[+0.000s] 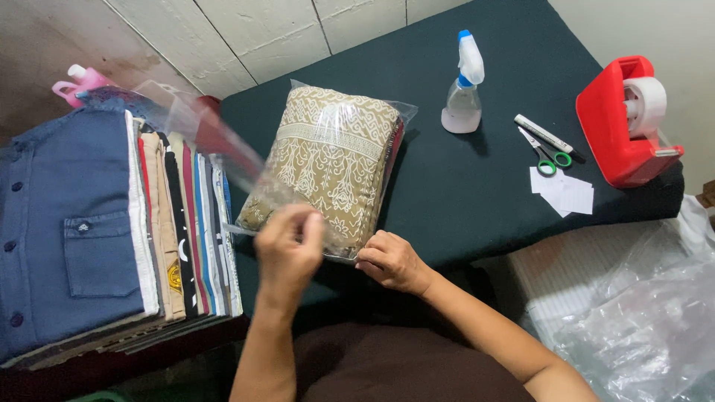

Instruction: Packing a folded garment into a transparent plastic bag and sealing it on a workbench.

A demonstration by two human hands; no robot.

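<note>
Where dark table meets pale wall, bagged garment, tape dispenser

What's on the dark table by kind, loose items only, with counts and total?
Bagged folded garment: 1
Spray bottle: 1
Tape dispenser: 1
Scissors: 1
Marker pen: 1
White paper slips: small overlapping pile, counted as 1
Total: 6
Both hands, left hand and right hand, hold the bag's near edge.

Even indoor light, soft shadows, left hand motion-blurred.
</note>
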